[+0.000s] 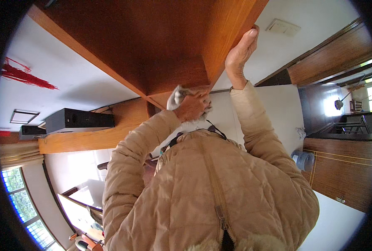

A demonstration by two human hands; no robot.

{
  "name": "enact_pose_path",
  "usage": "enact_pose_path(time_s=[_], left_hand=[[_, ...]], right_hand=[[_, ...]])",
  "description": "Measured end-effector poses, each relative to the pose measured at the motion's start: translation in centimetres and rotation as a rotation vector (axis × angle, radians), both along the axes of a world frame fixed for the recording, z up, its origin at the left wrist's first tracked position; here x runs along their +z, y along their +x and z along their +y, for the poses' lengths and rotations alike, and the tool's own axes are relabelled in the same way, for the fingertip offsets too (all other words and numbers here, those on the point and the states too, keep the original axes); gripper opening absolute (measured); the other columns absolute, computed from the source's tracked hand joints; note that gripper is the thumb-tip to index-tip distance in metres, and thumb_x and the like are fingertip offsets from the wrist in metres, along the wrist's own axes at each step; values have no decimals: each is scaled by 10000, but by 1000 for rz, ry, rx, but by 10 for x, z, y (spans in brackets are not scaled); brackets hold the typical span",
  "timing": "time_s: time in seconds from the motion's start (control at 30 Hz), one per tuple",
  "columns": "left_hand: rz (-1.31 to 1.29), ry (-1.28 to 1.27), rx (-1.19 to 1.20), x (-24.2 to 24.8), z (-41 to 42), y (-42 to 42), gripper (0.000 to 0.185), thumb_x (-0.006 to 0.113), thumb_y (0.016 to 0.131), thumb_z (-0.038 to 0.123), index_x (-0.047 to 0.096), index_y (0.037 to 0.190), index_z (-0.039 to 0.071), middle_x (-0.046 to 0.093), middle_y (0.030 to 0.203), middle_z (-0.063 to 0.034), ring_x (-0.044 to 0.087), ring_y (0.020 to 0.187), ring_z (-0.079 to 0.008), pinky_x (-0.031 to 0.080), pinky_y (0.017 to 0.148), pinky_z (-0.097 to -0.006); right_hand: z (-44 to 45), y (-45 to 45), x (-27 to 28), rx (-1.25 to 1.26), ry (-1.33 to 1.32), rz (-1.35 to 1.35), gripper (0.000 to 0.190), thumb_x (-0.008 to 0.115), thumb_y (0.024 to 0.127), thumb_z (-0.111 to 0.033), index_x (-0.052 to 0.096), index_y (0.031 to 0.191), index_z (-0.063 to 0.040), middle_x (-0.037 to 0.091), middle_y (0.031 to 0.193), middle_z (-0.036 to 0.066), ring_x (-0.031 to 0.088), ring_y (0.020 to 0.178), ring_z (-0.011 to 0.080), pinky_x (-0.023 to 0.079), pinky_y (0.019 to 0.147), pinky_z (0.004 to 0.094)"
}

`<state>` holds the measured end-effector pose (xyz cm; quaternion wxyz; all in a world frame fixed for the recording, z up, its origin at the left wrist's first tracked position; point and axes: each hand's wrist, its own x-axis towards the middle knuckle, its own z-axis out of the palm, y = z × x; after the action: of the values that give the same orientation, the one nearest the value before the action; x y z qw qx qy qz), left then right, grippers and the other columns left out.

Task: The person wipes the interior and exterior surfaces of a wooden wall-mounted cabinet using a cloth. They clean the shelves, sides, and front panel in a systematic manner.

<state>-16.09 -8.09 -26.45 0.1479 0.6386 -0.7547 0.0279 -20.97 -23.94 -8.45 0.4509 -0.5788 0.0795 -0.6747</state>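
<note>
In the head view my left hand [190, 107] is closed on a crumpled grey-white cloth [177, 96], at the lower end of a brown wooden cabinet compartment [170, 73]. The cloth lies against the wood there, and part of it is hidden by the fingers. Farther up and to the right, my right hand [242, 55] touches the outer edge of the cabinet's side panel [225, 34]. Some of its fingers are hidden, so its grip on the panel is unclear. Both arms are in beige quilted sleeves.
A black speaker [79, 120] stands on a wooden ledge [79, 139] at the left. Red tassels [26, 75] hang by the wall. A wall switch [282, 27] is beside the cabinet, and a blue water bottle [305, 161] stands at the right.
</note>
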Motion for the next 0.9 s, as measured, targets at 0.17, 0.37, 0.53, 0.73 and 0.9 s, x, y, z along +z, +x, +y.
enact_pose_path(time_s=[0.17,0.37,0.53,0.73,0.9], left_hand=[[82,-98,166,30,2,29,416,676,803,210,656,1206,105,535,1223,-128,606,1021,-324,560,726,-486],[71,-97,380,38,-50,49,562,748,795,332,597,1288,107,519,1220,-124,511,1157,-343,511,904,-483],[69,43,391,14,-57,31,625,759,790,424,581,1321,146,491,1288,-122,464,1235,-329,478,957,-511],[-35,142,363,12,-23,46,539,729,817,379,593,1283,143,462,1374,-95,440,1293,-354,487,974,-522],[17,196,467,6,36,80,530,718,828,352,577,1302,162,421,1432,-98,417,1321,-368,497,969,-554]], right_hand=[[-5,-1,-4,-5,-35,-9,497,389,1054,-512,497,1079,-27,538,994,30,477,904,113,420,852,287],[-7,0,-9,-33,-54,17,468,382,1060,-496,496,1049,-42,473,925,-8,405,829,97,394,794,271],[-8,0,-9,-56,-72,32,458,383,1059,-502,492,1019,-59,468,919,-15,391,817,92,387,783,262],[-3,-4,-8,-32,-36,31,454,366,1065,-494,485,988,-63,466,909,-16,392,813,93,387,784,258],[-4,-7,-12,-41,-21,69,446,355,1073,-480,474,973,-62,440,903,-1,382,817,112,381,800,273]])
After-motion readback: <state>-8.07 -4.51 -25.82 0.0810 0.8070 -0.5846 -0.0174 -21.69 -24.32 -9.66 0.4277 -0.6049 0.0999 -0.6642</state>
